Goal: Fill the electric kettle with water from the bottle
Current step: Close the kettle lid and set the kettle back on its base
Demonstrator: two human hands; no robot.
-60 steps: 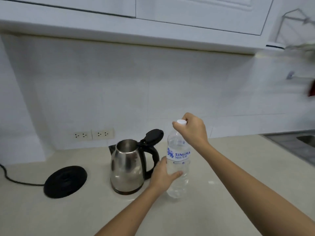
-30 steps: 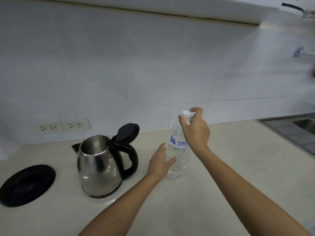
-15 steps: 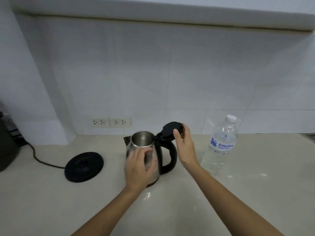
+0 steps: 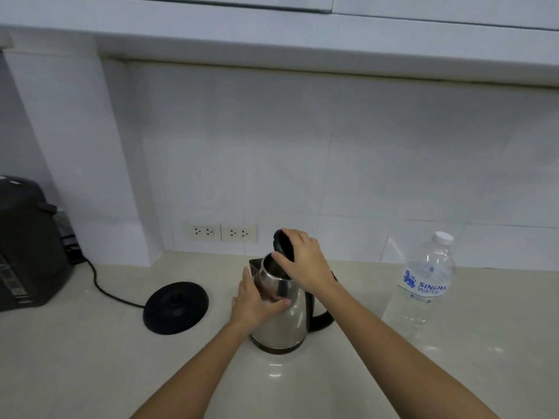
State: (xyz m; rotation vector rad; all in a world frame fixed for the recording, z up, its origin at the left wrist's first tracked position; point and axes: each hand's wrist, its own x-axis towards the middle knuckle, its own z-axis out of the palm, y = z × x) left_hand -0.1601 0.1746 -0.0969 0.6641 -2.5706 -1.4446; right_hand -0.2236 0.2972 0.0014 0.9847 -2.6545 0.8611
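The left hand (image 4: 252, 300) cups the slick steel kettle (image 4: 281, 322), the right hand (image 4: 305, 261) pinches its lid (image 4: 282, 244) (the capped bottle (image 4: 423, 285), probably light and yielding, wants a mid-body grip)

A black appliance (image 4: 25, 243) stands at the counter's (image 4: 90, 367) left edge. Two wall outlets (image 4: 223, 232) sit side by side on the white tiled backsplash (image 4: 332, 164). White upper cabinets (image 4: 272, 13) span the top.
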